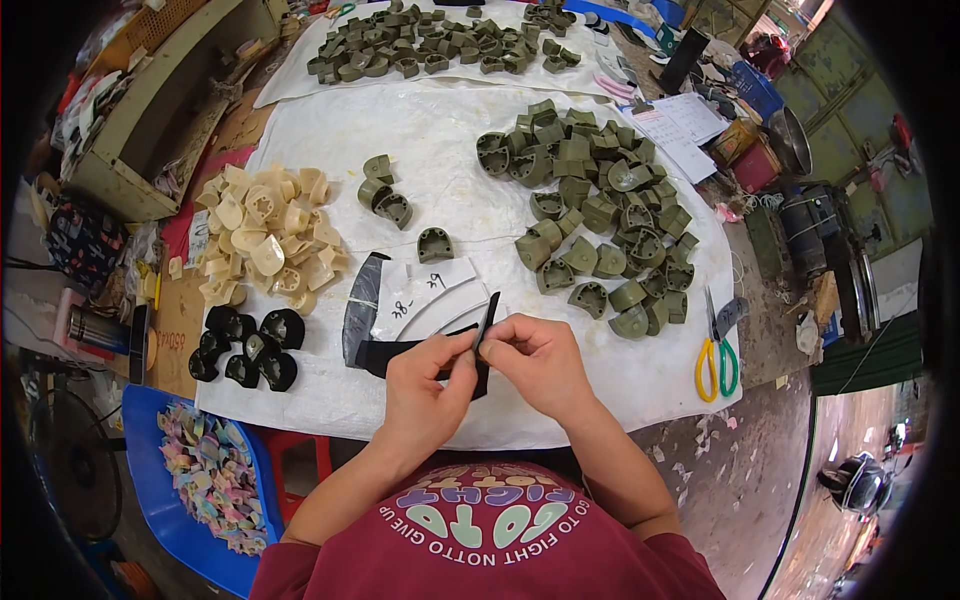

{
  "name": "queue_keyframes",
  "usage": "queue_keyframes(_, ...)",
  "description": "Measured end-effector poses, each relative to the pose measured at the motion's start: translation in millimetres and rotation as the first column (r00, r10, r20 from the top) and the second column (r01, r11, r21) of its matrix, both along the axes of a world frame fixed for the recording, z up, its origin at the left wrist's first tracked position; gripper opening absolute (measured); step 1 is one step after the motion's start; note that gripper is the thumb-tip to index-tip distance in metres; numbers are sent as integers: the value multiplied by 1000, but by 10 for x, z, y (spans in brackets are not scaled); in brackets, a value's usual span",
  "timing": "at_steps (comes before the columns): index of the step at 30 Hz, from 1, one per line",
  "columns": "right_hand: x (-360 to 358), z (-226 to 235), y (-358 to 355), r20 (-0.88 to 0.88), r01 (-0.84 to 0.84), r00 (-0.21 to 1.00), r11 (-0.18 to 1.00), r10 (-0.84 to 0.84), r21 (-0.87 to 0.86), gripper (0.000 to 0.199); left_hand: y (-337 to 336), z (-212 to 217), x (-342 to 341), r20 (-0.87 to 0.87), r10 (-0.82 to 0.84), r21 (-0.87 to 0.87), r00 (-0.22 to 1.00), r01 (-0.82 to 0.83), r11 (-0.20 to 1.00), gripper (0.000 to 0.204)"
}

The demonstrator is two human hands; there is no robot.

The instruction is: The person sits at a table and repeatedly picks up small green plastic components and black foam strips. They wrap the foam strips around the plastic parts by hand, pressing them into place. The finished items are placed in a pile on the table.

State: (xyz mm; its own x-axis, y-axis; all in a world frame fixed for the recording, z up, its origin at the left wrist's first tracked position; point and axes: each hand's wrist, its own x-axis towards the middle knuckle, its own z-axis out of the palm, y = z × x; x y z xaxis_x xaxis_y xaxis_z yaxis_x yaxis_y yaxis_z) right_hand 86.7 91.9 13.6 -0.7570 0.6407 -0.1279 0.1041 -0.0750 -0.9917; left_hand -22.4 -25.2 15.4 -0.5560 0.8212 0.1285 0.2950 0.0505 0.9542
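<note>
A thin black strip [489, 315] is pinched between my two hands near the table's front edge. My left hand [425, 390] grips it with thumb and bent fingers, and my right hand [540, 362] pinches it from the other side. Its lower part is partly hidden by my fingers. Just beyond my hands lie white paper pieces [450, 278] with handwriting, beside dark curved pieces [362, 312]. More black material [382, 356] shows beside my left hand. A single olive-green shoe heel [434, 245] stands behind the paper.
Olive heels [610, 215] are heaped at right, more [430, 45] at the back. Cream heels [265, 230] and black heels [258, 345] sit at left. Scissors [716, 360] with yellow and green handles lie at right. A blue bin [165, 500] of colourful scraps stands below left.
</note>
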Motion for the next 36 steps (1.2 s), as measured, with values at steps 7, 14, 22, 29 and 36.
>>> queue_keyframes(7,98,10,100,-60,-107,993,983,99,-150,5,22,-23,-51,489,-70,47,869,53,997,15)
queue_keyframes(14,317,-99,58,-15,-10,1000,999,9,-46,7,-3,-66,-84,535,-79,-57,841,129,990,11)
queue_keyframes(22,343,36,13,80,-77,994,995,72,60,7,-15,-66,11,529,-202,5,824,235,972,10)
queue_keyframes(29,404,2,13,64,-171,983,984,174,-40,6,-15,44,-109,187,-358,-130,915,384,914,8)
queue_keyframes(36,784,-137,150,-269,-176,957,955,108,-240,7,-264,-359,-269,71,1,-152,997,10,988,10)
